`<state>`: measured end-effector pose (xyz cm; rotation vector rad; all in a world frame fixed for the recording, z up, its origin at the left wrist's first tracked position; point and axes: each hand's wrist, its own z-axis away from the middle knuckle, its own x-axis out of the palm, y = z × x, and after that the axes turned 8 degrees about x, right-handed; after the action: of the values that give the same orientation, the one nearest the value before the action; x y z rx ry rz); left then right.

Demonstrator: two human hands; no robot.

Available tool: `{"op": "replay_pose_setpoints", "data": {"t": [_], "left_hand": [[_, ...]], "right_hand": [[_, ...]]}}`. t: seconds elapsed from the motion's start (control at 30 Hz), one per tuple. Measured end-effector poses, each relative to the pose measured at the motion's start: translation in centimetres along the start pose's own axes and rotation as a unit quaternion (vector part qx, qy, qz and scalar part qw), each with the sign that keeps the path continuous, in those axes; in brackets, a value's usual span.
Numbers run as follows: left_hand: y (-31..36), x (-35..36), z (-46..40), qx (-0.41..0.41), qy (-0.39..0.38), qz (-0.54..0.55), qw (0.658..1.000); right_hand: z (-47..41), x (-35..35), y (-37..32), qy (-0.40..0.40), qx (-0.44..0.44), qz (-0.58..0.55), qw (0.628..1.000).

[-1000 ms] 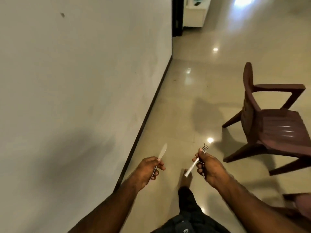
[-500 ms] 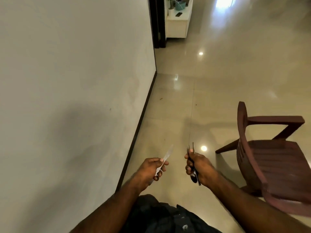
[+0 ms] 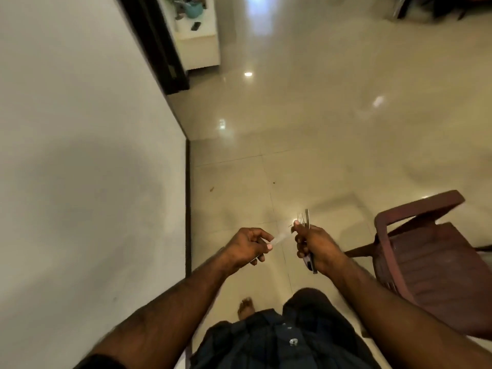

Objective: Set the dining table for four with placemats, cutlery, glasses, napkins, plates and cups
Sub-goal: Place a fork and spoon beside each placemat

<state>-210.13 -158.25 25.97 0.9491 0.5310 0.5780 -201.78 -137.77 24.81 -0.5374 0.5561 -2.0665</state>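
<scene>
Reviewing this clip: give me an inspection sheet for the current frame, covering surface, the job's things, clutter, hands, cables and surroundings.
Surface: no dining table in view; only the glossy tiled floor shows.
Job's things: a knife, blurred, in the left hand; a bundle of cutlery with fork tines showing in the right hand. No placemats, glasses, napkins, plates or cups seen.
Clutter: small dark specks on the floor tiles; nothing else seen.
Hands: left hand closed on the knife handle; right hand closed around the cutlery bundle, both held in front of the body.
Cables: nothing seen.
Surroundings: plain wall on the left, a brown plastic chair on the right, a white cabinet far ahead.
</scene>
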Motion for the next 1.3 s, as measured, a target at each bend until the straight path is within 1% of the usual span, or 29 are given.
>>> {"op": "replay_pose_setpoints", "data": {"t": [0.07,0.17,0.33,0.4,0.6,0.7,0.77,0.9,0.97,1.03,1.17,1.3], "left_hand": [[2.6,-1.3,-5.1,0.001,-0.024,-0.012,1.0],[6.3,-2.2,-13.1,-0.011,-0.036,0.002,0.999],[11.9,-1.8,-26.4,-0.044,-0.046,0.025,0.998],[14.9,-1.1,-31.1,-0.053,-0.047,0.028,0.997],[25.3,1.3,-42.2,-0.022,-0.078,0.01,0.997],[30.1,2.9,-48.7,-0.006,-0.128,-0.009,0.992],[32.9,3.9,-53.3,0.001,-0.162,-0.024,0.986],[39.4,6.9,-64.1,0.033,-0.233,-0.06,0.97],[42.0,9.1,-68.8,0.048,-0.261,-0.081,0.961],[44.4,11.8,-72.9,0.058,-0.293,-0.102,0.949],[49.5,18.5,-78.6,0.069,-0.384,-0.164,0.906],[54.2,27.2,-82.2,0.057,-0.457,-0.167,0.872]], "right_hand": [[-2.5,-0.6,-3.0,0.009,0.0,-0.044,0.999],[-7.0,-2.5,-7.4,0.005,0.005,-0.11,0.994],[-15.4,-7.2,-16.7,-0.01,0.01,-0.222,0.975],[-17.9,-9.5,-21.0,-0.003,0.012,-0.252,0.968],[-21.7,-15.0,-34.4,0.021,-0.041,-0.264,0.964],[-24.2,-18.7,-40.2,0.019,-0.085,-0.334,0.938],[-26.1,-21.4,-43.1,0.036,-0.103,-0.374,0.921],[-29.1,-26.9,-48.3,0.079,-0.137,-0.417,0.895],[-29.8,-29.3,-50.0,0.123,-0.143,-0.418,0.889],[-30.2,-31.9,-52.0,0.169,-0.154,-0.428,0.874],[-29.8,-37.0,-54.4,0.231,-0.178,-0.473,0.832],[-29.1,-43.0,-54.4,0.273,-0.164,-0.53,0.786]]}}
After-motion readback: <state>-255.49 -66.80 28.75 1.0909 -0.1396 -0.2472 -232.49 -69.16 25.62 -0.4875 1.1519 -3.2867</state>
